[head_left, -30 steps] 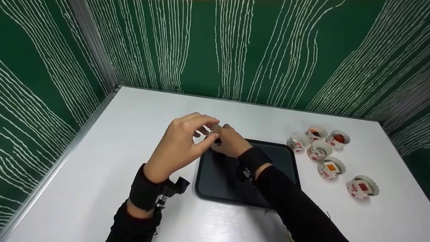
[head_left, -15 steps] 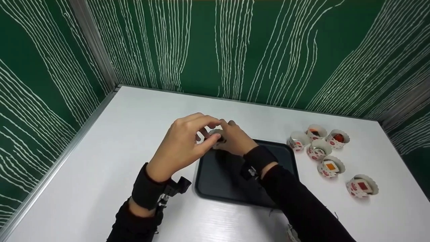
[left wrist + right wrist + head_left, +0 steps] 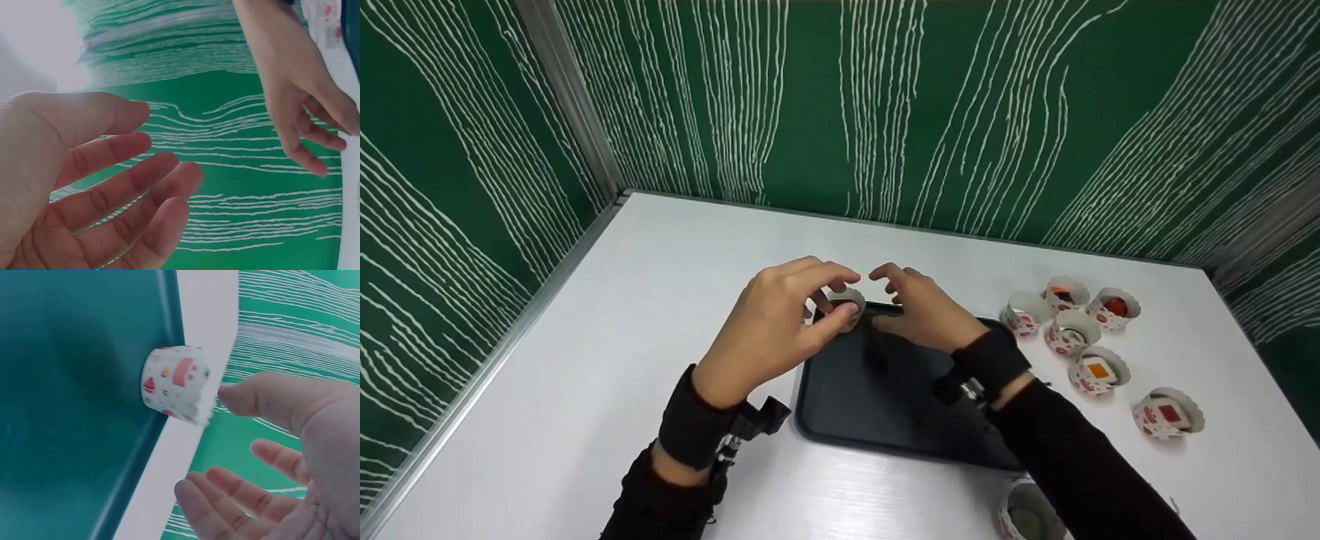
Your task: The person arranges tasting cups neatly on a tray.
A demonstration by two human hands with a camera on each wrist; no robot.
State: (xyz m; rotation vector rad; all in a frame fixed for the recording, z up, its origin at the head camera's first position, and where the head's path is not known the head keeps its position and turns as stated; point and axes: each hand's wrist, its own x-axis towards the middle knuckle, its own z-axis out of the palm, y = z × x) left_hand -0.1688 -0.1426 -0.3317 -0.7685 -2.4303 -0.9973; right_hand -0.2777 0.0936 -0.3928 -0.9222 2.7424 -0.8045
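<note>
left hand [image 3: 776,319] and right hand [image 3: 934,311], spread and empty, flank a patterned cup [image 3: 175,384] at the far-left corner of a dark tray [image 3: 877,412], placing seemingly done, the next move calling for backing clear

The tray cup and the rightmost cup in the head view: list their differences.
The tray cup stands at the far left corner of the tray, the rightmost cup on the table. In the head view, the left hand partly hides the tray cup; the rightmost cup is uncovered. The rightmost cup shows a pale piece with a red square; the tray cup's contents are unclear. Both have wavy rims and reddish prints.
</note>
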